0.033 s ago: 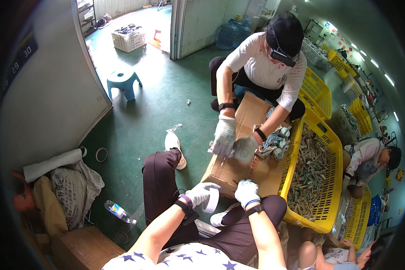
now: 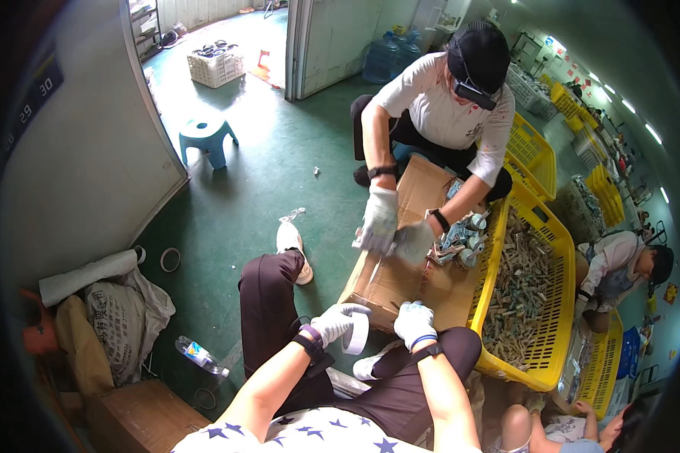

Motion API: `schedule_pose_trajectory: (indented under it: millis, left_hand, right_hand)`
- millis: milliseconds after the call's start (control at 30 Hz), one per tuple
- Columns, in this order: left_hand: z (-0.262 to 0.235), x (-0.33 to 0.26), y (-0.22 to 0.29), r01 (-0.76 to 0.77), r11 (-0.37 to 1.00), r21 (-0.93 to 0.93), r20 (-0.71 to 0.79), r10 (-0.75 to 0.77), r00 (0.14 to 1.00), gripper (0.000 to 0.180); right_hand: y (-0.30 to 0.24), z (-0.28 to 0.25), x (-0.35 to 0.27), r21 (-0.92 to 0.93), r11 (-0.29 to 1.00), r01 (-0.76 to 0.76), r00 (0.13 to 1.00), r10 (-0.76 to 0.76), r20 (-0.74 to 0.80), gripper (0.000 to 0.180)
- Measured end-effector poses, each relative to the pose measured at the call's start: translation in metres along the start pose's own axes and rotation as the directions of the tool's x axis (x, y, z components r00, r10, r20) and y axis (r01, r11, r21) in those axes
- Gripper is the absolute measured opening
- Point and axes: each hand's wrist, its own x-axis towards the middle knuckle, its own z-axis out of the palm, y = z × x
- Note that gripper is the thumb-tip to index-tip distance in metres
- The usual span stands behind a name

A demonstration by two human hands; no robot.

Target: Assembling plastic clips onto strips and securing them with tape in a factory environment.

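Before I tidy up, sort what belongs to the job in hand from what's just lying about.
In the job:
white tape roll, in the left hand;
cardboard box, with the right hand at its near edge;
probably the yellow crate beside it.

Apparently lying about:
plastic bottle on the floor;
ring-shaped roll near the wall;
blue stool.

my bare forearms (image 2: 270, 389) slant forward and inward; my left hand (image 2: 332, 325) is curled with fingers bent, my right hand (image 2: 415, 325) apart from it, back facing up.
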Motion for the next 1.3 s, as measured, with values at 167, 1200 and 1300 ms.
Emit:
schedule_pose_trajectory:
  millis: [167,1200,1300]
  left_hand:
    - [0.005,-0.004,0.010,0.044,0.986,0.161,-0.023,-0.041,0.999,0.033]
    - [0.000,-0.006,-0.012,0.146,0.984,0.106,-0.075,-0.138,0.988,0.025]
    - [0.000,-0.001,-0.007,0.205,0.961,0.187,-0.038,-0.201,0.979,0.024]
  right_hand:
    - [0.001,-0.006,-0.004,0.042,0.999,-0.007,1.000,0.008,-0.021,0.023]
    - [-0.060,-0.055,0.013,0.222,0.901,0.372,0.911,-0.400,0.097,0.066]
    - [-0.054,-0.049,0.015,0.297,0.878,0.374,0.909,-0.411,0.072,0.067]
